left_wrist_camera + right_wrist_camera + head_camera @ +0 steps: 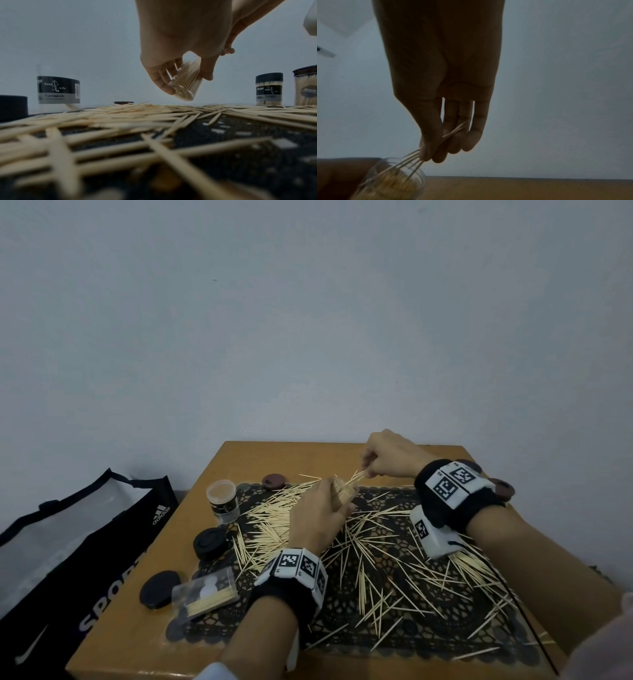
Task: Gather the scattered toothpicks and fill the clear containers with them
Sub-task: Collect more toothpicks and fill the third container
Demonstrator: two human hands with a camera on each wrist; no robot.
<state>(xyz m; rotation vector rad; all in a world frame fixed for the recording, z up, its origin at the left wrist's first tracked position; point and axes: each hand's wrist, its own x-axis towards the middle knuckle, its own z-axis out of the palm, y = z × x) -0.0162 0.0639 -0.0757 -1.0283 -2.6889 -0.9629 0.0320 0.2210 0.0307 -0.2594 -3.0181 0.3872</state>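
Note:
My left hand [320, 515] grips a clear container [187, 83] tilted above the mat, well filled with toothpicks. My right hand [383, 460] pinches a few toothpicks [412, 163] whose tips reach into the container's open mouth [397, 178]. Many loose toothpicks [376, 559] lie scattered over the black lace mat [428, 611]. An open clear container with a black label [224, 501] stands at the mat's left edge. Two capped, full containers [269, 90] stand at the right in the left wrist view.
Black lids [210, 542] [160, 589] and a flat packet of toothpicks [205, 594] lie at the table's left. Brown lids [274, 481] [501, 489] sit at the back. A black sports bag [85, 542] stands left of the wooden table [239, 460].

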